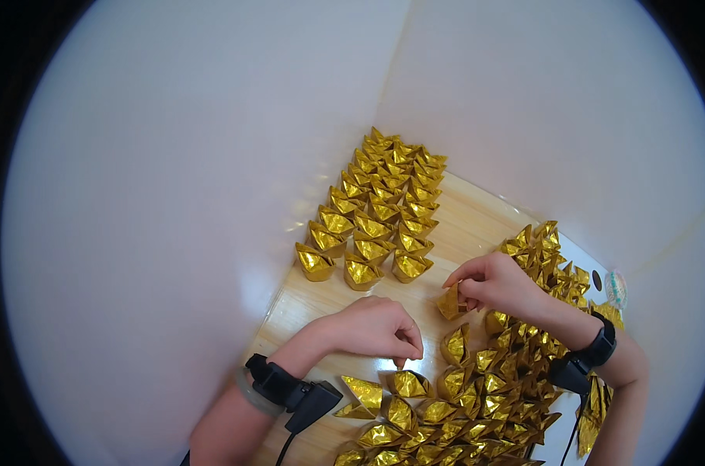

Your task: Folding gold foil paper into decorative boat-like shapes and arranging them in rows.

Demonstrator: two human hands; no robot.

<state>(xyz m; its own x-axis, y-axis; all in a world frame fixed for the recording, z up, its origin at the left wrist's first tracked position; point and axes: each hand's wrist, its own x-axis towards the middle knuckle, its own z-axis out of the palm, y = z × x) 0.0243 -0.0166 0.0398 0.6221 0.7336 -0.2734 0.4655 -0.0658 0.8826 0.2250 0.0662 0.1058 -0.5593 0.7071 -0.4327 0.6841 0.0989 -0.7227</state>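
Observation:
My right hand (496, 286) pinches a folded gold paper ingot (449, 304) between thumb and fingers, over the bare wood right of the ordered rows. My left hand (377, 329) is closed with its fingers curled down. Its fingertips come just above another gold paper ingot (408, 383) at the edge of the pile; whether they touch or grip it, I cannot tell. Ahead, gold paper ingots (362, 272) stand upright in three columns running to the far corner. A dense, jumbled pile of gold paper ingots (492, 384) covers the near right.
The wooden tabletop (298, 314) meets pale walls (212, 155) on its left and far side. Flat gold paper pieces (364, 394) lie near my left wrist. A small patterned round item (616, 289) is at the right edge. Black wrist devices (286, 388) trail cables.

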